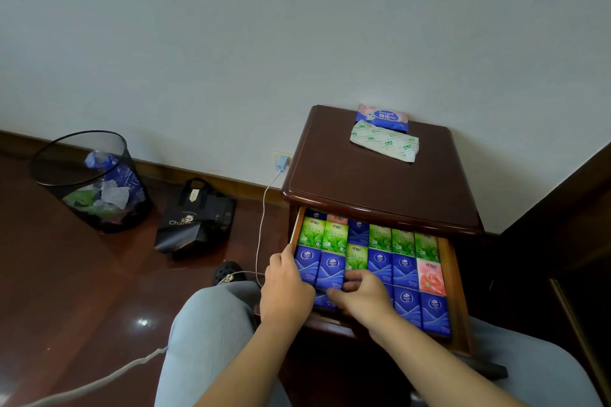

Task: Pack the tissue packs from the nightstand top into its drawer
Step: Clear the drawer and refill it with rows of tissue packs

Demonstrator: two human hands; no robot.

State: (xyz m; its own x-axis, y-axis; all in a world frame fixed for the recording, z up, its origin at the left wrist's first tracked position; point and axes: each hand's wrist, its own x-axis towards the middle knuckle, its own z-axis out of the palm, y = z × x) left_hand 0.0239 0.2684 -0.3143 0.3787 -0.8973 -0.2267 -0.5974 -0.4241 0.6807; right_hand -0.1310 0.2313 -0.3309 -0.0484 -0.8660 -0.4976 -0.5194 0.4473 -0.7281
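I see both hands low in the frame's centre: left hand [285, 287] curled on the open wooden drawer [453, 277] edge and blue tissue packs [332, 269], right hand [362, 294] fingers bent, pressing packs; two soft packs [383, 137] lie on the brown nightstand top [357, 182]

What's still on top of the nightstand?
Two soft packs lie on the nightstand top near the wall: a white-and-green pack, and a blue-and-pink pack behind it, partly covered by it. Nothing else shows there.
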